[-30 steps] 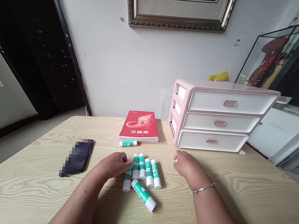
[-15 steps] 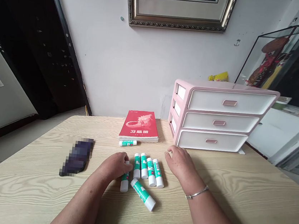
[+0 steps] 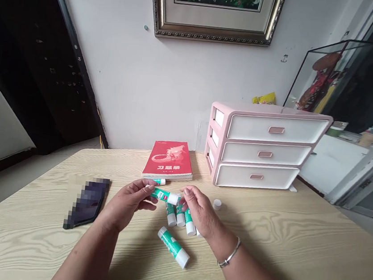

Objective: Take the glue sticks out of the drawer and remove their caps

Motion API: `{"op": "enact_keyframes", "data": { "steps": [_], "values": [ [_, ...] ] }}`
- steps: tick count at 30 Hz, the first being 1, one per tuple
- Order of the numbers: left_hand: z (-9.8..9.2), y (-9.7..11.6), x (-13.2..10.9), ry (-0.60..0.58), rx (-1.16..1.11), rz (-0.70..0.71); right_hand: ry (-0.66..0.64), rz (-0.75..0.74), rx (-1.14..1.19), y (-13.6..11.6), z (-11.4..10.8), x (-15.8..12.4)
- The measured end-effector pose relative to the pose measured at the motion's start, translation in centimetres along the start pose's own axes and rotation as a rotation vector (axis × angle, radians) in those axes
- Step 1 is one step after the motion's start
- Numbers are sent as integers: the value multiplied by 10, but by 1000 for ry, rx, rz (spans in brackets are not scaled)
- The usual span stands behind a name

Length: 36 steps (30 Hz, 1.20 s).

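Note:
My left hand [image 3: 134, 197] pinches a green and white glue stick [image 3: 162, 194] between thumb and fingers, held level above the table. Its white end points right, toward my right hand [image 3: 199, 209]. The fingers of that hand are curled in close by this end; whether they grip it is hidden. Below my hands, several glue sticks [image 3: 170, 214] lie in a row, partly covered by my right hand. Nearer me, one glue stick [image 3: 173, 247] lies slanted by itself. Another glue stick [image 3: 159, 182] rests against the book's front edge. A small white cap [image 3: 217, 204] sits right of my right hand.
A red book [image 3: 170, 158] lies at the back of the wooden table [image 3: 28, 225]. Right of it stands a pink and white drawer unit [image 3: 265, 153], its drawers closed. A dark, partly pixelated phone [image 3: 88, 205] lies at the left. A framed picture [image 3: 215, 35] hangs on the wall.
My left hand has lifted its glue stick off the table and turned it level. My right hand has moved left to the stick's end, and the white cap now shows. The view has shifted slightly.

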State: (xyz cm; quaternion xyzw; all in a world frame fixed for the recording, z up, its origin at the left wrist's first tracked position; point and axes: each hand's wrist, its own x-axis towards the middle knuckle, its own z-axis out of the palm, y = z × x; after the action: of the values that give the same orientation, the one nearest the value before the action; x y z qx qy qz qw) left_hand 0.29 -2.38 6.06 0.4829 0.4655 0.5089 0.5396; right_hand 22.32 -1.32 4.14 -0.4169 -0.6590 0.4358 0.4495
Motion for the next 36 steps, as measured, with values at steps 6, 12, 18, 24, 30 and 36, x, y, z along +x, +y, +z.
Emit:
{"op": "enact_keyframes", "data": {
  "steps": [6,12,18,24,30,36],
  "values": [
    [37,-17,-5,-77,169,126,102,95,41,12,1,8],
    [51,-20,-13,-85,995,433,221,-28,-208,14,0,7],
    [68,-9,-26,-238,1007,317,154,-58,-217,9,2,0],
    [63,1,-28,-433,531,128,89,-117,-86,-9,-3,-3],
    [58,0,-27,-513,226,-160,38,-176,-44,-10,5,-6],
    [32,3,-24,-509,130,-259,381,-175,-156,5,-48,11]
  ]
}}
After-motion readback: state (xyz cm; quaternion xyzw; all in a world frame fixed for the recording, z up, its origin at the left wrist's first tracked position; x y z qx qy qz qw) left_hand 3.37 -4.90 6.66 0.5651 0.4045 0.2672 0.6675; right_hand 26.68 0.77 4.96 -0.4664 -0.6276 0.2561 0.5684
